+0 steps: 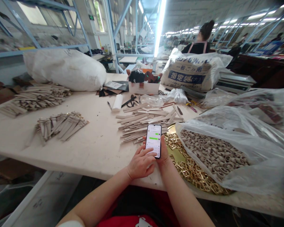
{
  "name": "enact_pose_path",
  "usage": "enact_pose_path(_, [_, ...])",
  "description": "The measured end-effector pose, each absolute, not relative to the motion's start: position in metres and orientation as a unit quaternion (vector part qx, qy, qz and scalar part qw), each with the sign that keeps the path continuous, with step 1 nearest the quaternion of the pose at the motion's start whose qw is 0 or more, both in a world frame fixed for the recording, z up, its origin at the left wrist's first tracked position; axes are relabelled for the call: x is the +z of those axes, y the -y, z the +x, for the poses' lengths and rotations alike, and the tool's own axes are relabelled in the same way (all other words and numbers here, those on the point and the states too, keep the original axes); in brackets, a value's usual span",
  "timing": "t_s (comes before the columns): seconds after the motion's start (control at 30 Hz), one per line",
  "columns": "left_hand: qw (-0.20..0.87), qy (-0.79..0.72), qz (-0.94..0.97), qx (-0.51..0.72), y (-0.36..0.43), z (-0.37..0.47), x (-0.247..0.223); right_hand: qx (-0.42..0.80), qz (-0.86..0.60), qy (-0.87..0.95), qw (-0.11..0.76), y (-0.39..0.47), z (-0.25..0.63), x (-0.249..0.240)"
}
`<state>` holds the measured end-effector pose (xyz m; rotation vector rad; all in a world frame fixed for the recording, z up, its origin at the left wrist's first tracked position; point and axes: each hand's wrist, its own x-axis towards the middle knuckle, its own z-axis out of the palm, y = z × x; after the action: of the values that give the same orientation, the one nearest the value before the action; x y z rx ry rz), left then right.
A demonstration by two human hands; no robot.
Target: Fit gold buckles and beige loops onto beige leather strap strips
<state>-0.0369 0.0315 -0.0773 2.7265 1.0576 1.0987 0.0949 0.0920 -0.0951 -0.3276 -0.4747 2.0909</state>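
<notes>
A smartphone (153,142) with a lit chat screen and green message bubbles is upright over the table's front edge. My right hand (164,152) is closed around it from the right side and behind. My left hand (142,161) reaches across from the left with fingers stretched out, fingertips at the lower screen; it holds nothing. Just beyond the phone lies a loose heap of beige strips (142,121). To the right of my right hand, gold metal buckles (191,170) fill a round gold tray (174,152).
A clear plastic bag (260,170) of small beige loops (215,151) rests partly over the tray. Buckled straps (61,124) and a strip pile (41,96) lie left. Behind stand a white box (144,89), stuffed sacks (66,69) and a scale (235,82). A person (200,42) is beyond.
</notes>
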Motion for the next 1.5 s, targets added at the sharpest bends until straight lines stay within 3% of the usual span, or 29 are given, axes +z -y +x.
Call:
enact_pose_path(0.33, [-0.001, -0.417, 0.801, 0.429, -0.0328, -0.0404, -0.0764, 0.847, -0.135, 0.189, 0.479, -0.0950, 0.0948, -0.0993])
enact_pose_path(0.63, [0.004, -0.435, 0.813, 0.387, -0.0347, -0.0377, -0.0767, 0.830, -0.138, 0.189, 0.507, -0.0952, 0.0940, -0.1020])
enact_pose_path(0.9, [-0.001, -0.367, 0.869, 0.334, -0.0352, -0.0352, -0.0770, 0.848, -0.136, 0.207, 0.469, -0.0927, 0.0918, -0.0985])
enact_pose_path(1.17, [-0.005, -0.445, 0.791, 0.420, -0.0339, -0.0397, -0.0758, 0.841, -0.126, 0.193, 0.490, -0.0932, 0.0924, -0.0985])
enact_pose_path(1.5, [-0.004, -0.474, 0.790, 0.389, -0.0359, -0.0360, -0.0745, 0.841, -0.125, 0.192, 0.490, -0.0920, 0.0920, -0.0943])
